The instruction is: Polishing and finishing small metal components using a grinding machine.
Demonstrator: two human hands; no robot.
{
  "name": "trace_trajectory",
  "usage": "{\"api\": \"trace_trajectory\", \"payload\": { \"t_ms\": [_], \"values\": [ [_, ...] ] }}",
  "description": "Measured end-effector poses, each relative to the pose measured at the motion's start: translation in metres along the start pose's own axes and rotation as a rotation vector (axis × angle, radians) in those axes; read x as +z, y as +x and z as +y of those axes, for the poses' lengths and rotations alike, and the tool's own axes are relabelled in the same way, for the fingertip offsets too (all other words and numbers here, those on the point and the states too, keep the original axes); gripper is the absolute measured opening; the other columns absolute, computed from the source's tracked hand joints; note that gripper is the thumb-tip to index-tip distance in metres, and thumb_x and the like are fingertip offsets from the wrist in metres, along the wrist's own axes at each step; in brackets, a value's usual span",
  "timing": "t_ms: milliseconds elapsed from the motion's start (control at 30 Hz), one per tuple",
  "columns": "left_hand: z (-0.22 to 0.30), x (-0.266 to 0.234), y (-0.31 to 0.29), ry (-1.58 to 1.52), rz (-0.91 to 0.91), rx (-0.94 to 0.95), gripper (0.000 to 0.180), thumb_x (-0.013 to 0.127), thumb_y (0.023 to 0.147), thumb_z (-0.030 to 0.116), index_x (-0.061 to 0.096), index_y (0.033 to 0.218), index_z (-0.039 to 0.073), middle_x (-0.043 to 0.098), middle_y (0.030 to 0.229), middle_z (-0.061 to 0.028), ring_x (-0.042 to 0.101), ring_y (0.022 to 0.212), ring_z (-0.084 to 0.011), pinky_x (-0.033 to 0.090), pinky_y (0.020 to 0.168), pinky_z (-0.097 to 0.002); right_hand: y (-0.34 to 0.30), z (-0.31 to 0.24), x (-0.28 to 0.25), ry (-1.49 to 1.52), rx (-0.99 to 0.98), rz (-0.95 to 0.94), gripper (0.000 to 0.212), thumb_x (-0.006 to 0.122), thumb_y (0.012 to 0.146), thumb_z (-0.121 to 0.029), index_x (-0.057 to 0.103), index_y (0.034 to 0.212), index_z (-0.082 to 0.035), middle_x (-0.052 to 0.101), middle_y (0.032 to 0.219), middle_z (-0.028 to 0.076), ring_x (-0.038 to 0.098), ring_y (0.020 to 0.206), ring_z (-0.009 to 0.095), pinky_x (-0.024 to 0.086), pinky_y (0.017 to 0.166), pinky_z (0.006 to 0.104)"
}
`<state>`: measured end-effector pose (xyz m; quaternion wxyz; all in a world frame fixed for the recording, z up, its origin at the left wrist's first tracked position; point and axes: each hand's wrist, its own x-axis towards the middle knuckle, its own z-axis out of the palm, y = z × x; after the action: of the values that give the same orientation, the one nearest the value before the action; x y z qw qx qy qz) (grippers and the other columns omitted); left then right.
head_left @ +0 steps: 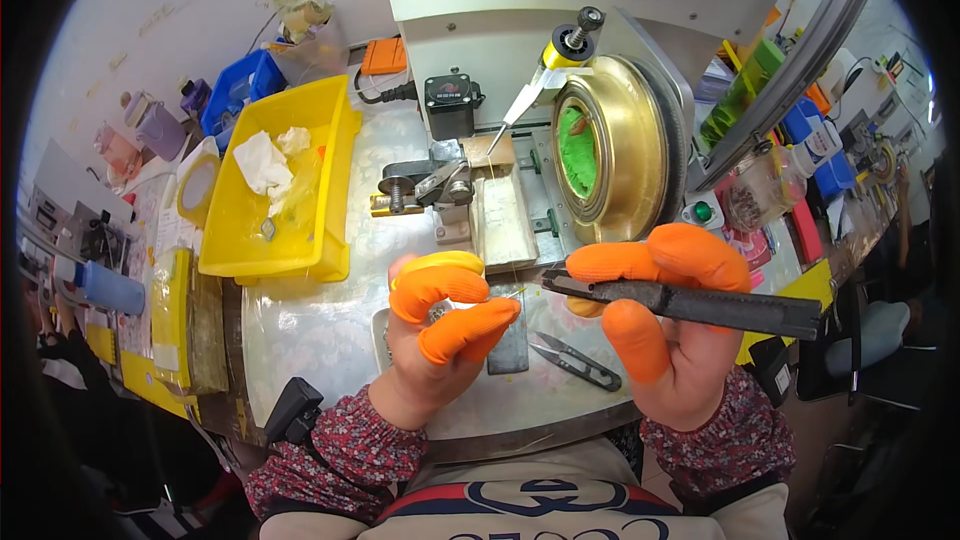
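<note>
My left hand [447, 325], in orange and yellow finger cots, is curled with thumb and fingertips nearly meeting. A thin pale bit shows at those fingertips, too small to name. My right hand [670, 305], in orange finger cots, grips a long black tool [715, 307] with a narrow slotted end. That end points left toward my left fingertips, a short gap away. Just beyond both hands a pale rectangular block [504, 222] sits on the machine bed. A fine thread seems to run down toward it from the white guide arm [530, 98].
Thread snips [577, 360] and a dark flat plate [509, 345] lie on the table below my hands. A brass wheel [635, 155] with green filling stands at the back right, a metal clamp [440, 183] left of the block. A yellow bin [340, 195] holds white tissue.
</note>
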<state>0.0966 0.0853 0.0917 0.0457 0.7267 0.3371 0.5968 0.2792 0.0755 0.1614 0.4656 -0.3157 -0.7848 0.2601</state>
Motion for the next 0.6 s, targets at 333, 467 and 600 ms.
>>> {"api": "trace_trajectory", "payload": {
  "t_ms": [333, 467, 600],
  "values": [
    [0.001, -0.003, 0.000, 0.047, -0.043, 0.040, 0.033, 0.072, 0.057, 0.001, 0.064, 0.084, 0.017, 0.053, 0.082, 0.0009, 0.053, 0.077, -0.0191, 0.035, 0.068, -0.0342, 0.005, -0.001, 0.011, 0.040, 0.046, 0.036, 0.038, 0.059, 0.081, -0.008, 0.034, 0.109, -0.004, 0.058, 0.096, 0.020, 0.060, 0.081, 0.020, 0.049, 0.072, 0.0286],
    [0.000, -0.002, -0.001, 0.032, -0.035, 0.056, 0.033, 0.071, 0.057, 0.001, 0.065, 0.085, 0.016, 0.054, 0.084, 0.0000, 0.054, 0.077, -0.0196, 0.036, 0.068, -0.0344, 0.005, 0.000, 0.012, 0.005, 0.021, 0.026, 0.037, 0.059, 0.081, -0.008, 0.035, 0.108, -0.004, 0.058, 0.095, 0.019, 0.060, 0.082, 0.019, 0.048, 0.073, 0.0278],
    [0.001, -0.003, -0.001, 0.038, -0.069, 0.059, 0.032, 0.071, 0.057, 0.000, 0.065, 0.085, 0.016, 0.055, 0.087, -0.0012, 0.054, 0.079, -0.0203, 0.038, 0.071, -0.0348, 0.004, -0.001, 0.012, 0.009, 0.020, 0.025, 0.036, 0.059, 0.081, -0.010, 0.035, 0.107, -0.004, 0.059, 0.094, 0.018, 0.060, 0.082, 0.019, 0.047, 0.074, 0.0277]
  ]
}}
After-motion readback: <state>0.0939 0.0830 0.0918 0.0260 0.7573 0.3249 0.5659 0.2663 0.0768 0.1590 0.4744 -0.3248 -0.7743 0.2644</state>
